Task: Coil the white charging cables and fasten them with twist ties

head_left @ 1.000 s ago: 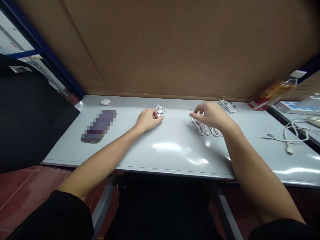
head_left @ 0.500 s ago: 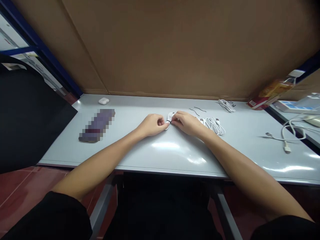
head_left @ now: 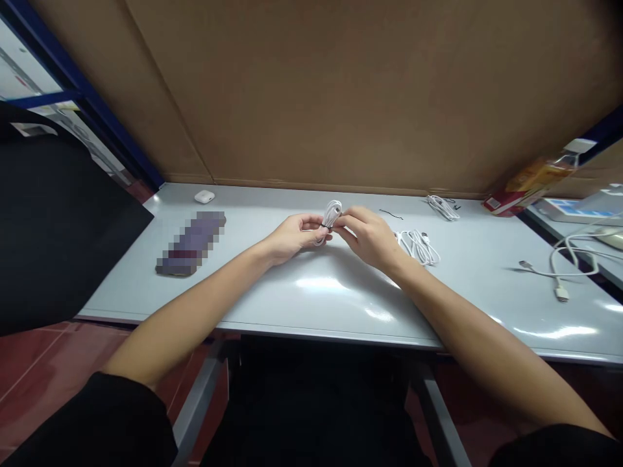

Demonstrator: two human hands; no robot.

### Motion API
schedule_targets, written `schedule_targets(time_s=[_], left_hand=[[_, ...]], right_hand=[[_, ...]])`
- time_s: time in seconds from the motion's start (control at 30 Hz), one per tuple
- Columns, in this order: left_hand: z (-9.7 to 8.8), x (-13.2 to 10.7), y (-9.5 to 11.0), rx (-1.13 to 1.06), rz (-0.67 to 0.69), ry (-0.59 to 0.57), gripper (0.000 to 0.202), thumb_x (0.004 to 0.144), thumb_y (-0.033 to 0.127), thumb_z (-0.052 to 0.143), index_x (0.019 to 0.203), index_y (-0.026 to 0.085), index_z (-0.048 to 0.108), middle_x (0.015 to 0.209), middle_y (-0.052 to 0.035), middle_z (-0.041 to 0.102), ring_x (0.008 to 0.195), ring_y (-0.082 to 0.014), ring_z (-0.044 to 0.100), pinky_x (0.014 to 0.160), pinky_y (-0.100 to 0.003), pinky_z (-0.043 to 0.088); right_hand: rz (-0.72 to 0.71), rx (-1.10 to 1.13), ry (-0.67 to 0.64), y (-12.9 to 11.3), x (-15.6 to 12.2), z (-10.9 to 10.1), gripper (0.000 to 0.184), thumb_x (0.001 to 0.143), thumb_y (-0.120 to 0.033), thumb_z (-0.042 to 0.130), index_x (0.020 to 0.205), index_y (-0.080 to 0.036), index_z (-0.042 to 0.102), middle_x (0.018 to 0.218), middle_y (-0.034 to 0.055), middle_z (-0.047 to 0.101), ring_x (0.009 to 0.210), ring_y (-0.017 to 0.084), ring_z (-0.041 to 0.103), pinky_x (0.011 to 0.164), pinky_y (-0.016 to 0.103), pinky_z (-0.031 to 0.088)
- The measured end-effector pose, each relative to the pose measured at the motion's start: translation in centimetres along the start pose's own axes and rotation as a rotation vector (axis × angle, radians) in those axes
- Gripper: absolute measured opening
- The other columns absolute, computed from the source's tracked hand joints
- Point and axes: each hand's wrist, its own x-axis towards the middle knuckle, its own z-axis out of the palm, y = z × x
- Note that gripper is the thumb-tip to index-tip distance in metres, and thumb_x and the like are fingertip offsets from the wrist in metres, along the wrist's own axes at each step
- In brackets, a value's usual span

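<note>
well left of the left grip, a small white earbud case (head_left: 204,196) sits at the back of the desk (head_left: 341,305), and a flat purple thing (head_left: 191,243), blurred, lies nearer. the left hand (head_left: 292,237) is lifted a little off the desk, its grip pressed together on the lower side of a coiled cable (head_left: 331,214), white, which stands up between the two hands. a dark tie (head_left: 324,225) circles the coil's waist just at the left fingertips. the right hand (head_left: 372,237) meets it from the other side, its grip pinching the coil near the top.

by the look of it, the step in hand is binding the coil. a twist of the tie would need the left grip to keep the loops bunched while the right works the tie's ends.

just right of the right grip lies a loose white cable (head_left: 418,245), beyond it a spare black tie (head_left: 390,214) and a smaller coil (head_left: 442,207). far right is a cable with plugs (head_left: 559,272).
</note>
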Motion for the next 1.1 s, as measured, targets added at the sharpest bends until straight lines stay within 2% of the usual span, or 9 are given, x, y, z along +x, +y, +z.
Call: schedule_targets(time_s=[0.07, 0.1, 0.2, 0.3, 0.4, 0.6, 0.73, 0.87, 1.1], left_hand=[[0.2, 0.1, -0.1, -0.036, 0.060, 0.015, 0.040, 0.081, 0.039, 0.085, 0.111, 0.015, 0.073, 0.108, -0.0107, 0.073, 0.094, -0.0169, 0.069, 0.093, -0.035, 0.053], [0.2, 0.2, -0.2, -0.033, 0.087, 0.021, 0.040, 0.082, 0.039, 0.085, 0.112, 0.015, 0.073, 0.110, -0.0106, 0.073, 0.094, -0.0169, 0.069, 0.094, -0.035, 0.054], [0.0, 0.5, -0.4, -0.025, 0.126, -0.015, 0.044, 0.083, 0.043, 0.084, 0.117, 0.018, 0.074, 0.118, -0.0114, 0.073, 0.100, -0.0194, 0.070, 0.097, -0.037, 0.054], [0.0, 0.4, -0.3, -0.075, 0.131, -0.106, 0.046, 0.086, 0.046, 0.082, 0.124, 0.021, 0.074, 0.123, -0.0117, 0.073, 0.110, -0.0228, 0.070, 0.101, -0.039, 0.054], [0.1, 0.1, 0.1, -0.117, 0.129, -0.125, 0.048, 0.086, 0.050, 0.081, 0.126, 0.024, 0.074, 0.122, -0.0099, 0.074, 0.112, -0.0230, 0.071, 0.100, -0.038, 0.056], [0.6, -0.2, 0.3, -0.199, 0.113, -0.069, 0.043, 0.084, 0.049, 0.083, 0.121, 0.027, 0.075, 0.109, -0.0040, 0.075, 0.105, -0.0189, 0.072, 0.100, -0.036, 0.057], [0.6, -0.3, 0.1, -0.267, 0.066, -0.051, 0.040, 0.083, 0.047, 0.085, 0.116, 0.026, 0.075, 0.107, -0.0040, 0.075, 0.106, -0.0187, 0.072, 0.101, -0.035, 0.057], [0.6, -0.3, 0.1, -0.330, 0.050, -0.062, 0.041, 0.084, 0.043, 0.085, 0.121, 0.028, 0.073, 0.100, -0.0013, 0.074, 0.101, -0.0155, 0.073, 0.101, -0.033, 0.058], [0.6, -0.2, 0.0, -0.317, 0.063, -0.027, 0.034, 0.087, 0.042, 0.082, 0.113, 0.024, 0.073, 0.097, -0.0023, 0.074, 0.097, -0.0153, 0.073, 0.099, -0.034, 0.058]], right_hand=[[0.136, 0.189, 0.036, -0.4, 0.0, -0.3, 0.022, 0.100, -0.033, 0.054, 0.092, -0.022, 0.071, 0.097, 0.0079, 0.069, 0.087, 0.023, 0.060, 0.080, 0.036, 0.044], [0.216, 0.319, 0.008, -0.5, 0.0, -0.5, 0.022, 0.099, -0.035, 0.056, 0.090, -0.022, 0.071, 0.092, 0.0059, 0.068, 0.082, 0.021, 0.058, 0.077, 0.035, 0.043], [0.422, 0.778, -0.217, -0.3, 0.0, -1.1, 0.028, 0.094, -0.043, 0.063, 0.076, -0.021, 0.064, 0.074, -0.0004, 0.056, 0.068, 0.015, 0.048, 0.067, 0.031, 0.038], [0.533, 1.192, -0.377, 0.1, 0.1, -1.4, 0.028, 0.085, -0.039, 0.075, 0.071, -0.021, 0.058, 0.071, -0.0033, 0.048, 0.063, 0.012, 0.040, 0.062, 0.030, 0.036], [0.594, 1.403, -0.383, 0.2, 0.2, -1.2, 0.022, 0.083, -0.035, 0.079, 0.078, -0.021, 0.062, 0.073, -0.0034, 0.050, 0.061, 0.011, 0.037, 0.060, 0.029, 0.037], [0.585, 1.479, -0.349, -0.4, 0.1, -1.0, 0.018, 0.085, -0.035, 0.078, 0.083, -0.021, 0.066, 0.078, -0.0010, 0.056, 0.064, 0.012, 0.041, 0.062, 0.028, 0.041], [0.570, 1.434, -0.350, -0.7, 0.1, -0.9, 0.016, 0.091, -0.036, 0.071, 0.085, -0.022, 0.066, 0.085, 0.0010, 0.059, 0.068, 0.013, 0.044, 0.065, 0.028, 0.043], [0.562, 1.448, -0.353, -1.0, 0.1, -0.9, 0.018, 0.092, -0.038, 0.071, 0.085, -0.022, 0.065, 0.084, -0.0002, 0.057, 0.067, 0.013, 0.041, 0.065, 0.028, 0.042], [0.560, 1.334, -0.284, -1.7, 0.0, -0.7, 0.026, 0.089, -0.045, 0.073, 0.081, -0.022, 0.062, 0.079, -0.0016, 0.050, 0.068, 0.013, 0.038, 0.066, 0.029, 0.040]])
